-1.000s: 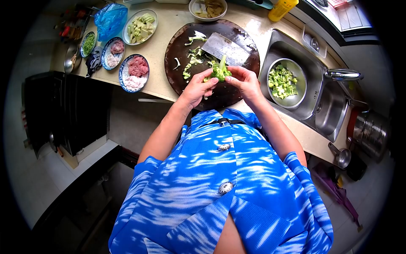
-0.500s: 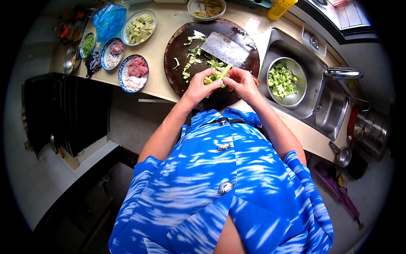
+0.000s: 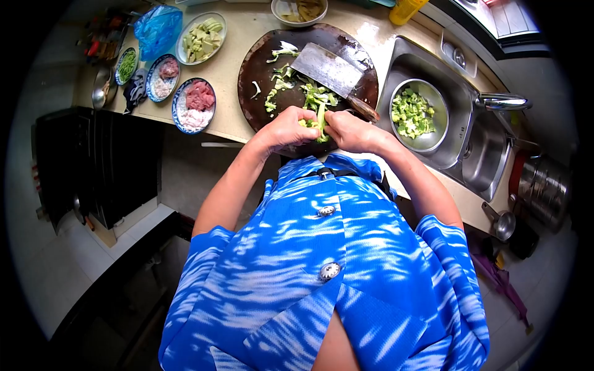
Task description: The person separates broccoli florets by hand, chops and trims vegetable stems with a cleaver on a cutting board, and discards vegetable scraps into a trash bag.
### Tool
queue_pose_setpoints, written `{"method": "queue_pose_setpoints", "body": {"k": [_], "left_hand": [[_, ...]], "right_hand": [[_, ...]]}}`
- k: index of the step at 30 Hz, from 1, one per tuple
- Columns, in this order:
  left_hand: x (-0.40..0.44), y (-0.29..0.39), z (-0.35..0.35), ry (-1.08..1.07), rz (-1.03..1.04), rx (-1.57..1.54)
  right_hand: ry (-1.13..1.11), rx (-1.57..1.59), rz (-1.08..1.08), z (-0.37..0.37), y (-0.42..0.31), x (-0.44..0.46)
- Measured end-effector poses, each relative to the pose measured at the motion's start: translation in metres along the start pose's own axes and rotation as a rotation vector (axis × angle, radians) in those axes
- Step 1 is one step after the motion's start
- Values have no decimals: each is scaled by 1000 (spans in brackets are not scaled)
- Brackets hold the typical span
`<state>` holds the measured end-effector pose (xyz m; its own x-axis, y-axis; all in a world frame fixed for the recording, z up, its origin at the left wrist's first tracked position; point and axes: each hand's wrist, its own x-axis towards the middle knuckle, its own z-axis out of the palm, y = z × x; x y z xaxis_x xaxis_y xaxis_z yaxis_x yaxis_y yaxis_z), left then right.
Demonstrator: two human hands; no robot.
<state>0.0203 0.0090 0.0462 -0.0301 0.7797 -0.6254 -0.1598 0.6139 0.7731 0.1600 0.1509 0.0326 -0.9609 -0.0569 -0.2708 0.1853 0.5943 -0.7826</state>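
Left hand and right hand are curled nearly closed, together pinching 1 broccoli piece over the near part of the round board. Chief hazard: the unheld cleaver — its handle reaches the board's right rim, just beyond the right hand, where a stray knuckle could swing the blade. A slipped pinch might drop bits past the near rim. Room is tight rightward toward the sink; leftward, past the scraps, the board is barer.
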Motion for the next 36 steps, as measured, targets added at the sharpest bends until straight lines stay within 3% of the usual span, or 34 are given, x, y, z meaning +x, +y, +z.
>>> {"method": "queue_pose_setpoints", "body": {"k": [3, 5, 7, 10, 15, 17, 18, 26, 31, 36], "left_hand": [[-5, 3, -4, -25, -6, 13], [-10, -7, -27, -57, -28, 41], [-26, 5, -43, -162, -17, 113], [-23, 2, -37, -196, 41, -161], [-2, -4, -20, -159, 97, -492], [-1, -7, -17, -81, 157, -479], [-1, -7, -16, -90, 182, -460], [0, -5, -4, 42, 246, -353], [4, -6, 8, 193, 344, -182], [1, -3, 6, 263, 281, 15]], "right_hand": [[38, 41, -1, -8, -17, -9], [44, -116, 188, -7, 30, -13], [71, 5, 199, -32, 44, -28], [-22, 726, 91, -44, 42, -36], [117, 948, 25, -21, 13, -26], [191, 781, 148, -9, 14, -23], [269, 861, 168, -4, 8, -21], [383, 588, 112, 18, 20, -8], [624, 466, 134, 22, -6, -4], [482, 381, 128, 15, 3, -3]]}}
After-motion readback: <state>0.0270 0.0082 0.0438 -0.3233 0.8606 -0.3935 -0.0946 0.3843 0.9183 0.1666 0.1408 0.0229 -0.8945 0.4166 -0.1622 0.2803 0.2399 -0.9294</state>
